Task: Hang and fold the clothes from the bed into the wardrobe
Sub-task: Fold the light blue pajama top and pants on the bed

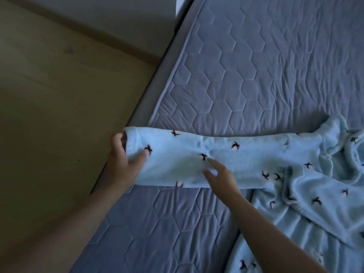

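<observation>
A light blue fleece garment [295,186] with small dark bird prints lies crumpled on the right of the bed [256,66]. One long sleeve [197,158] stretches flat to the left, reaching the mattress edge. My left hand [124,160] grips the cuff end, thumb on top and fingers curled round the opening. My right hand [218,174] rests on the middle of the sleeve with fingers spread and straight, pressing the fabric down.
The bed has a grey-blue quilted cover with a hexagon pattern. A wooden floor [59,115] lies to the left of the bed edge, with a wall and skirting board [98,34] at the top left. No wardrobe is in view.
</observation>
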